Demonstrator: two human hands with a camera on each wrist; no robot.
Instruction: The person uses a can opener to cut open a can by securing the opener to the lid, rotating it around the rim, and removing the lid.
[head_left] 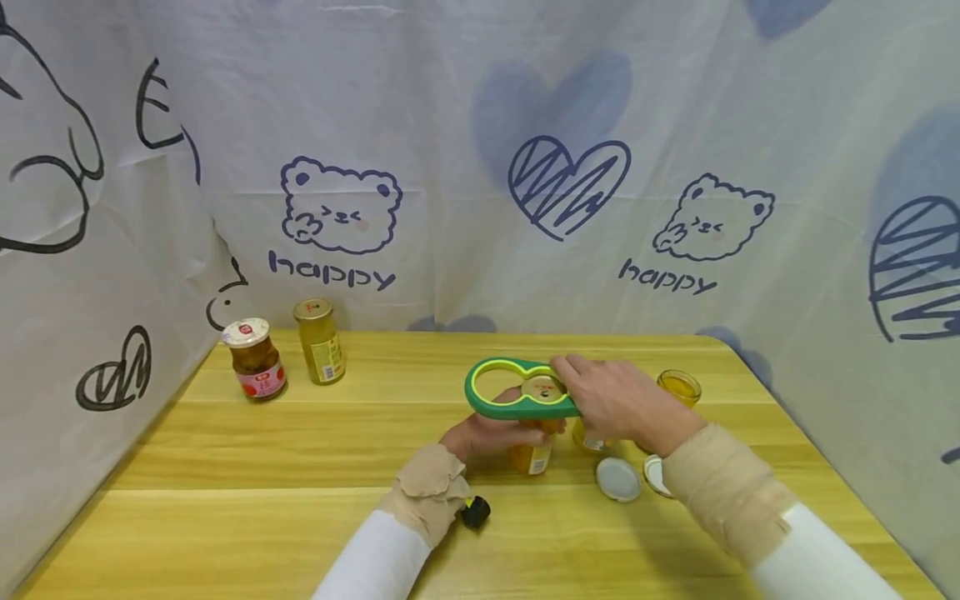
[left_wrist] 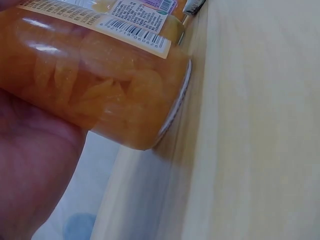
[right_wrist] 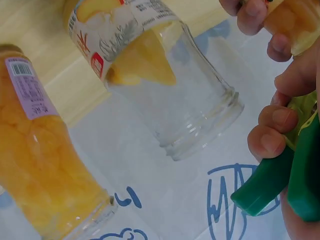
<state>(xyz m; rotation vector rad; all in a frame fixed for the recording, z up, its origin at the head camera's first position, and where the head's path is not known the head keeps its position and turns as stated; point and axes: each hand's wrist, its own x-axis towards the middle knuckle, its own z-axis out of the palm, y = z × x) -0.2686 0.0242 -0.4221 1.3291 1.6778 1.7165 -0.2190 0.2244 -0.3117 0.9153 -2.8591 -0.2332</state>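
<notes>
My left hand (head_left: 483,435) grips a glass jar (head_left: 538,458) of orange fruit pieces around its side, near the middle of the table. In the left wrist view the jar (left_wrist: 100,85) shows its barcode label, and its base is close over the wood. A green jar opener (head_left: 498,410) with a yellow-green inner edge lies across the top, its smaller ring around the gold lid (head_left: 543,388). My right hand (head_left: 611,396) holds the opener by its right end. In the right wrist view, fingers (right_wrist: 272,140) curl around the green handle (right_wrist: 265,187).
Beside the right hand stand two lidless jars, one with a little yellow fruit (right_wrist: 145,75), one fuller (right_wrist: 40,160). Two loose lids, one (head_left: 618,480) and another (head_left: 657,475), lie nearer. At back left are a pink-labelled jar (head_left: 261,382) and a yellow jar (head_left: 322,350), both lidded.
</notes>
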